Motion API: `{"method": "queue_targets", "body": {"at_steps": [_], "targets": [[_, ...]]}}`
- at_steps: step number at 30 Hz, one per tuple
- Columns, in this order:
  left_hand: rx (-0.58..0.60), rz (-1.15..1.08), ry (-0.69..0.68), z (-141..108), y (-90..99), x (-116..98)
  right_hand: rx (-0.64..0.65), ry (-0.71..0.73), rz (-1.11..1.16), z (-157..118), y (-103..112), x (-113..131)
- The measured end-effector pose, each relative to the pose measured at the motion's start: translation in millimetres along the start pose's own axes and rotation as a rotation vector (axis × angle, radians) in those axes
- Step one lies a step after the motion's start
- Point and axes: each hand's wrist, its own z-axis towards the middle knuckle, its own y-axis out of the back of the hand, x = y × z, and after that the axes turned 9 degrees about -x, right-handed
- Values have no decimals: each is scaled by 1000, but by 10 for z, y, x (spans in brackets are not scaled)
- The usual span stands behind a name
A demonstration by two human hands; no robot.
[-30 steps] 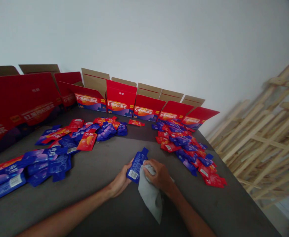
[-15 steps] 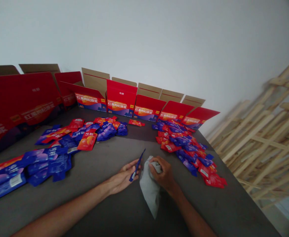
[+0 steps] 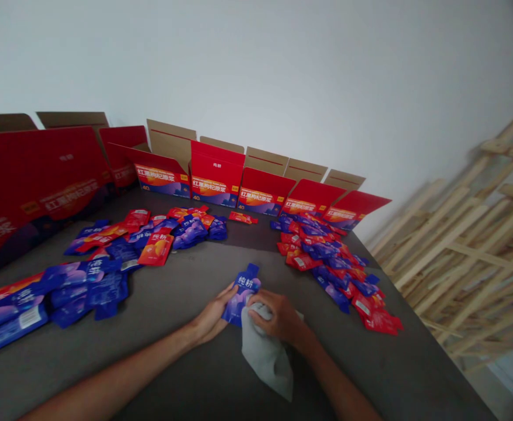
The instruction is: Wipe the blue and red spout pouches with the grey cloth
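Observation:
A blue and purple spouted pouch (image 3: 241, 292) with white lettering faces up toward me at the middle of the table. My left hand (image 3: 214, 316) grips it by its left edge. In my right hand (image 3: 278, 316) is a bunched grey cloth (image 3: 265, 354), pressed against the pouch's lower right part, and its loose end hangs down. Part of the pouch is hidden behind the cloth and fingers. To the left lies a spread of blue and red pouches (image 3: 155, 250); on the right is a long pile of mixed pouches (image 3: 326, 251).
Open red cartons (image 3: 216, 175) with raised cardboard flaps line the table's back edge, and larger red cartons (image 3: 41, 169) stand at left. A few red pouches (image 3: 243, 217) lie before the middle cartons. Wooden frames (image 3: 471, 251) lean beyond the table's right edge.
The pouch has turned from edge-on to showing its printed front. My right hand has brought the cloth left and slightly down onto it. The pouch piles have not changed.

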Motion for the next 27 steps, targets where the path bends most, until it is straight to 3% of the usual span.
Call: {"method": "queue_targets", "body": {"at_steps": [3,9,11,14,18,21,24,27], "targets": [[91,34,12,-31,-17,-11,0,-37,-50,-3,-82,-12],[98,88,86,-33,-17,-19,-291,-135,-138,12,-63,-116],[90,99,104,-31,-8,-9,-327,-154,-144,18,-45,-133],[100,89,91,-21,8,0,-265,-135,-146,15,-53,-107],[163,13,26,1,28,-8,-43,-63,-133,-18,-121,9],[174,-18,64,12,39,-24,84,-9,-121,-45,-174,89],[203,-32,134,12,43,-36,83,-9,-133,-51,-196,108],[239,-25,150,-2,35,-41,-47,-64,-149,-34,-173,69]]}}
